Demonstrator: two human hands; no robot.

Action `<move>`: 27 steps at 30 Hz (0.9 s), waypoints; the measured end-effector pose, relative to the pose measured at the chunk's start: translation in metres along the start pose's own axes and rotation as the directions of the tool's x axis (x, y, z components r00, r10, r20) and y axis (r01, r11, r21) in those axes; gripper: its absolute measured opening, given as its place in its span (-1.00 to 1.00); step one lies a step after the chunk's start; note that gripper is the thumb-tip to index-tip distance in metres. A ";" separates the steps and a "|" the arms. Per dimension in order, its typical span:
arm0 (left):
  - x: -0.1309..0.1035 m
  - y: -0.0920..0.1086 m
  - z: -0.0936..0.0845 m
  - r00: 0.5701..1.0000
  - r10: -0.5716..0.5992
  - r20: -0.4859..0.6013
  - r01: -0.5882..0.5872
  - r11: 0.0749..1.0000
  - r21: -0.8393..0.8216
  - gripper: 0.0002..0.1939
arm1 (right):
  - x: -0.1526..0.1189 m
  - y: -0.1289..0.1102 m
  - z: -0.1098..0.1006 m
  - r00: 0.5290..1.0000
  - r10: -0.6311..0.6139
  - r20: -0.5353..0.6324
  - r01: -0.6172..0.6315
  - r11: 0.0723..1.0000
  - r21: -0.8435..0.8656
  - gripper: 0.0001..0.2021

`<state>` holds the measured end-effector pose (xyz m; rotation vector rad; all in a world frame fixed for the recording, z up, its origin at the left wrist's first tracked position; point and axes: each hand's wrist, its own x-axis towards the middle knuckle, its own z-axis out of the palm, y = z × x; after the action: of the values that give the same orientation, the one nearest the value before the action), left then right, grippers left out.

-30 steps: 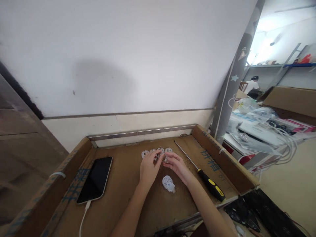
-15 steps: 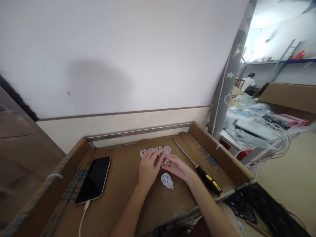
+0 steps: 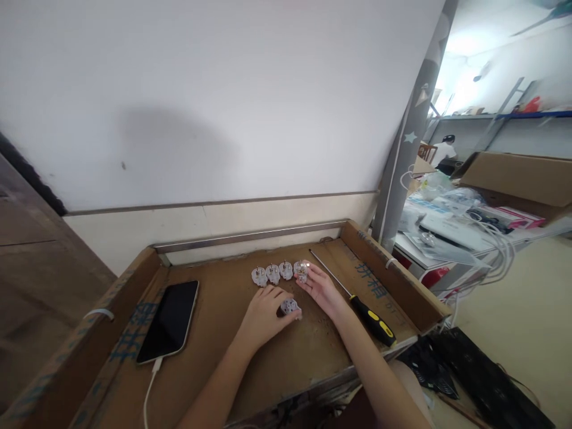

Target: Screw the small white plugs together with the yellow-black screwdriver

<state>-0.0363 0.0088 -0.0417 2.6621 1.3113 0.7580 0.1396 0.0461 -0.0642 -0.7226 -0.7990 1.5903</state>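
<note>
Cover (image 3: 290, 305) is now pinched by the left hand (image 3: 267, 314), clear part (image 3: 302, 274) still pinched by the right hand (image 3: 320, 291); both parts are apparently engaged at once.

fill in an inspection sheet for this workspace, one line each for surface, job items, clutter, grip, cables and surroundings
Surface: brown cardboard, blue markings, raised walls left and right.
Job items: three pale pronged pieces in a row; a pale grey piece at the left hand; a clear piece with metal at the right hand.
Clutter: phone at left; black-and-yellow screwdriver at right.
Grip: left hand curled around the grey piece; right hand pinching the clear piece at the row's right end.
Cables: white cable plugged into the phone; pale cables at far right.
Surroundings: white wall ahead; person in the right background.
</note>
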 end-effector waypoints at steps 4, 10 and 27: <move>-0.003 -0.012 -0.004 0.987 -0.100 -0.123 0.107 0.993 0.050 -0.61 | 0.001 0.003 0.000 1.000 -0.015 0.005 0.016 0.996 -0.089 -0.69; -0.006 -0.008 0.000 0.994 -0.106 -0.040 0.108 0.993 0.040 -0.56 | 0.001 0.005 0.001 0.998 -0.062 0.024 0.066 0.971 -0.229 -0.70; -0.002 -0.011 0.000 0.953 -0.272 -0.134 0.268 0.962 -0.049 -0.69 | -0.001 0.016 0.002 0.981 -0.086 0.175 0.166 0.840 -0.517 -0.73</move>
<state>-0.0447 0.0144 -0.0456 2.3717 1.6400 0.9294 0.1291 0.0428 -0.0761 -0.9276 -1.4001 1.3150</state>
